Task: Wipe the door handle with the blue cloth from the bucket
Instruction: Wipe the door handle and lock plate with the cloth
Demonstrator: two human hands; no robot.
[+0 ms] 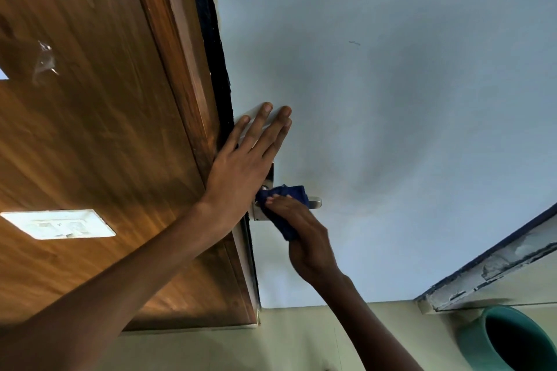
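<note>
A dark blue cloth (pixel 286 211) is wrapped over a silver lever door handle (pixel 315 202), whose bare tip sticks out to the right of the cloth. My right hand (pixel 304 238) grips the cloth from below and presses it against the handle. My left hand (pixel 244 166) lies flat with fingers spread on the pale blue door (pixel 391 99), just above the handle and beside the door's edge. The handle's metal backplate (pixel 259 215) shows partly under my left palm. A green bucket (pixel 509 340) stands on the floor at the lower right.
A brown wooden panel (pixel 105 129) with a white switch plate (pixel 60 224) fills the left side. A dark door frame edge (pixel 215 48) runs between wood and door. A chipped white ledge (pixel 497 268) crosses the lower right above the beige floor (pixel 301 340).
</note>
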